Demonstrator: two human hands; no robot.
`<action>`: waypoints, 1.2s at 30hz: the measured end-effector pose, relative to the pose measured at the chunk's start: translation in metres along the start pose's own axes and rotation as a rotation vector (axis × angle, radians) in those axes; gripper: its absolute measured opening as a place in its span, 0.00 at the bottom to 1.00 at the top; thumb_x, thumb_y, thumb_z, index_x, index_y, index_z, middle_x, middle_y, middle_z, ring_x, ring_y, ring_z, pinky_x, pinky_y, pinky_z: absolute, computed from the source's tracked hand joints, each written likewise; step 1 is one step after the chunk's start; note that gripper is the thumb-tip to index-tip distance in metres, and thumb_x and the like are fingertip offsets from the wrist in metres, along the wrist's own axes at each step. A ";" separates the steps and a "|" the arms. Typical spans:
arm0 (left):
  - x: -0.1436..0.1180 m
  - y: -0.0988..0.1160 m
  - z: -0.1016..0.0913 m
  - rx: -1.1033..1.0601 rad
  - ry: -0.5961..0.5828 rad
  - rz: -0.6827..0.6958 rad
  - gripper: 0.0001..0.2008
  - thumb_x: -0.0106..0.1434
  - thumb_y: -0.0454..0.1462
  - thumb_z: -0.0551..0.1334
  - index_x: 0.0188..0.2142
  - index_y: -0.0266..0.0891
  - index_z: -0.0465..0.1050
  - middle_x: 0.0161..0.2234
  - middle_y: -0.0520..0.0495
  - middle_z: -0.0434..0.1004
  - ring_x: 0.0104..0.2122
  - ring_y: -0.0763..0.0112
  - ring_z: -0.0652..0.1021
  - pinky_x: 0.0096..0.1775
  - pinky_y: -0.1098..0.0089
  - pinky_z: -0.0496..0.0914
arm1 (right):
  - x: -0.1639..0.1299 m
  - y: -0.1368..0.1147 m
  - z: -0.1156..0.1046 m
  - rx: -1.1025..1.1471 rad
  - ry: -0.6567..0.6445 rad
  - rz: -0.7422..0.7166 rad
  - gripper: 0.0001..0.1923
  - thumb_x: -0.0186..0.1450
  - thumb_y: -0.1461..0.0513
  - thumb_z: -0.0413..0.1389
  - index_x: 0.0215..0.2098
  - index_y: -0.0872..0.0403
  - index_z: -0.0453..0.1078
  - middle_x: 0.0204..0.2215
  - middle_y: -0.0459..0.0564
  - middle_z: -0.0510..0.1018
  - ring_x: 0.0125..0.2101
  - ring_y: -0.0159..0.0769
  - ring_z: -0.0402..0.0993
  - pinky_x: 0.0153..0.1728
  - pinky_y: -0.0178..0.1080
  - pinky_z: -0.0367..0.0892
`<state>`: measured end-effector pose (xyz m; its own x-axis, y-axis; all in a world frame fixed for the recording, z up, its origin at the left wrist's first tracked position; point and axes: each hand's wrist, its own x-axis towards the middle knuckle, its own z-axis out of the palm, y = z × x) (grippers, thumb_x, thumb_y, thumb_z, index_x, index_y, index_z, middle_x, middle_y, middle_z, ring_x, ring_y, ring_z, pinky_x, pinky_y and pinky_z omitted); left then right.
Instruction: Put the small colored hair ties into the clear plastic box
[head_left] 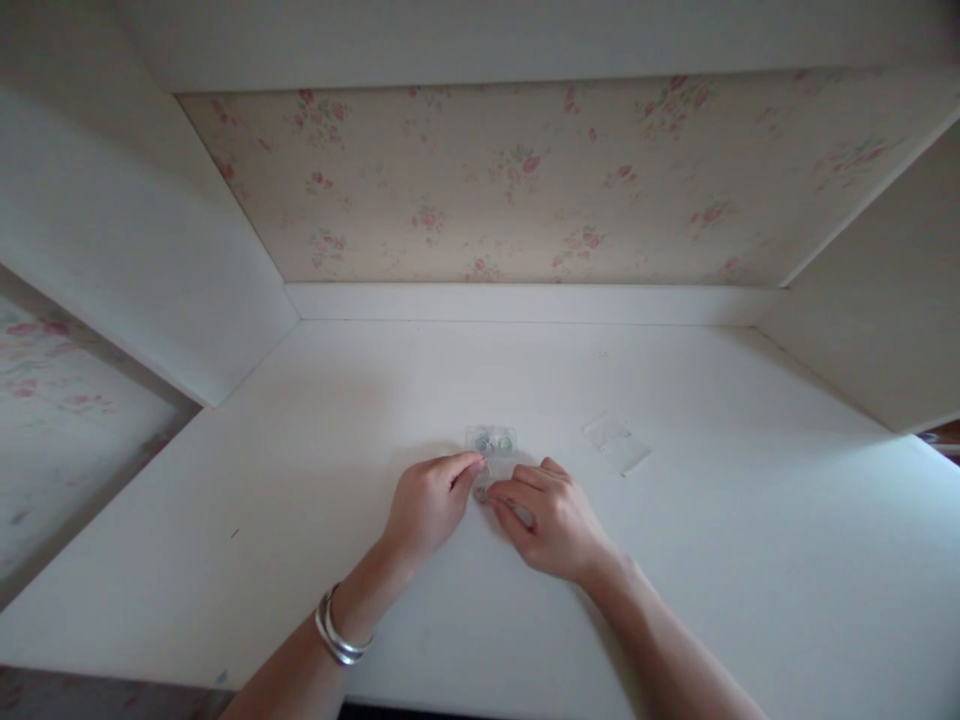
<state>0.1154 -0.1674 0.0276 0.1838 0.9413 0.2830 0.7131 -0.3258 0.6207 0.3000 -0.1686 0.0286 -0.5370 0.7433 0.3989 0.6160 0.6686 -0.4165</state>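
Note:
A small clear plastic case [511,432] lies on the white desktop, with small round pieces, one greyish and one greenish, in its far part. My left hand [429,498] is closed, thumb and forefinger pinched at the case's left side. My right hand [559,520] is closed over the near right part of the case, its thumb and forefinger pinched at a tiny object [481,493] too small to name. The fingers hide much of the near half of the case. Apart from both hands, a flat clear plastic piece [616,445] rests to the right.
The white desktop [337,400] runs back to a white skirting strip [525,302] below floral wallpaper [465,180]. White side panels [150,240] close in the back on both sides. A tiny dark sliver [235,533] lies at the left.

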 end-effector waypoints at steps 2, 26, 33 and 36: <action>0.000 -0.001 0.002 0.003 -0.021 -0.002 0.13 0.67 0.39 0.53 0.42 0.44 0.76 0.41 0.49 0.80 0.38 0.68 0.79 0.41 0.72 0.71 | 0.000 -0.003 -0.002 -0.056 -0.063 -0.029 0.08 0.64 0.62 0.51 0.36 0.50 0.73 0.26 0.46 0.73 0.29 0.31 0.67 0.34 0.38 0.53; -0.002 0.011 -0.020 -0.176 0.020 -0.084 0.16 0.64 0.45 0.55 0.34 0.36 0.75 0.15 0.58 0.55 0.17 0.80 0.59 0.21 0.77 0.54 | 0.000 0.000 0.006 -0.129 -0.118 -0.071 0.09 0.66 0.65 0.49 0.33 0.53 0.71 0.28 0.46 0.73 0.31 0.31 0.66 0.35 0.38 0.50; -0.002 0.011 -0.023 -0.175 0.034 -0.089 0.16 0.64 0.45 0.55 0.34 0.36 0.75 0.15 0.58 0.53 0.16 0.80 0.58 0.20 0.77 0.53 | 0.002 -0.007 0.001 -0.173 -0.081 -0.077 0.09 0.65 0.58 0.51 0.34 0.52 0.72 0.27 0.46 0.73 0.29 0.32 0.66 0.35 0.39 0.49; -0.002 0.011 -0.021 -0.157 0.038 -0.083 0.16 0.64 0.45 0.54 0.34 0.36 0.76 0.14 0.58 0.54 0.16 0.80 0.59 0.20 0.77 0.53 | 0.003 -0.010 0.004 -0.211 -0.062 -0.074 0.11 0.66 0.59 0.51 0.29 0.53 0.71 0.25 0.46 0.73 0.28 0.31 0.65 0.34 0.39 0.49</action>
<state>0.1083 -0.1742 0.0495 0.1006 0.9625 0.2518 0.6095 -0.2596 0.7491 0.2898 -0.1731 0.0304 -0.6153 0.6969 0.3685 0.6771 0.7066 -0.2058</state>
